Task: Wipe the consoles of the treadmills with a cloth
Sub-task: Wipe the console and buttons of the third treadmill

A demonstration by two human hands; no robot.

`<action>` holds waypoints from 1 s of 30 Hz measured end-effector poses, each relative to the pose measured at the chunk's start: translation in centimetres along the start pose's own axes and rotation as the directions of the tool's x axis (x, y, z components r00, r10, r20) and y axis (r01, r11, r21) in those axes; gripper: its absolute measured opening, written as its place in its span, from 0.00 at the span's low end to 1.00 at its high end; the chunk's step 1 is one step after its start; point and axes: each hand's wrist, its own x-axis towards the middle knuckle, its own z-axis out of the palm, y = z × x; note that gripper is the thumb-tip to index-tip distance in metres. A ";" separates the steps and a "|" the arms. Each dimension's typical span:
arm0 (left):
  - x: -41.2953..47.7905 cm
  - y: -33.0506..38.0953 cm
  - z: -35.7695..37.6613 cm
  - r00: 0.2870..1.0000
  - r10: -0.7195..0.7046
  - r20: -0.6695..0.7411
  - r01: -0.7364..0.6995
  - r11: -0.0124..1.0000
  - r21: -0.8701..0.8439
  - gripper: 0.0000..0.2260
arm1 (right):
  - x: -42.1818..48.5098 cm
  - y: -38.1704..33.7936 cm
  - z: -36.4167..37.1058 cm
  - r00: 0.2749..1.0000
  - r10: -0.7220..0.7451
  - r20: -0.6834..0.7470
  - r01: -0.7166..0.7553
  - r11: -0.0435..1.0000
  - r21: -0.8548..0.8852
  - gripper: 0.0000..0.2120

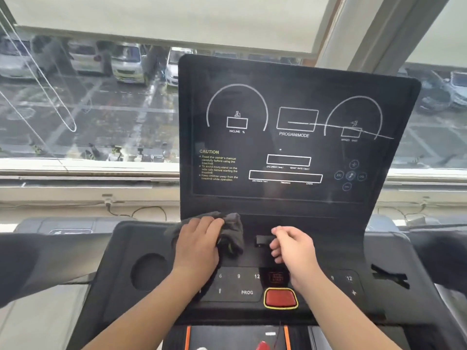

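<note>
A black treadmill console (290, 152) stands straight ahead, its dark display panel printed with white dials and a CAUTION notice. My left hand (198, 245) lies flat on a dark grey cloth (233, 229), pressing it onto the tray at the foot of the display, left of centre. My right hand (294, 247) hovers beside it over the tray with its fingers loosely curled and nothing in them, just right of a small black clip (261, 240).
A round cup holder (149, 271) sits at the tray's left. Below the hands are a keypad (242, 284) and a red stop button (280, 298). Dark handrails (38, 263) reach out on both sides. A window with blind cords is behind.
</note>
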 end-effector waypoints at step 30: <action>-2.9 6.0 0.8 0.934 -0.219 0.282 0.245 0.968 -0.060 0.17 | -0.4 1.4 -2.4 0.998 -0.044 -0.053 0.045 0.999 0.017 0.17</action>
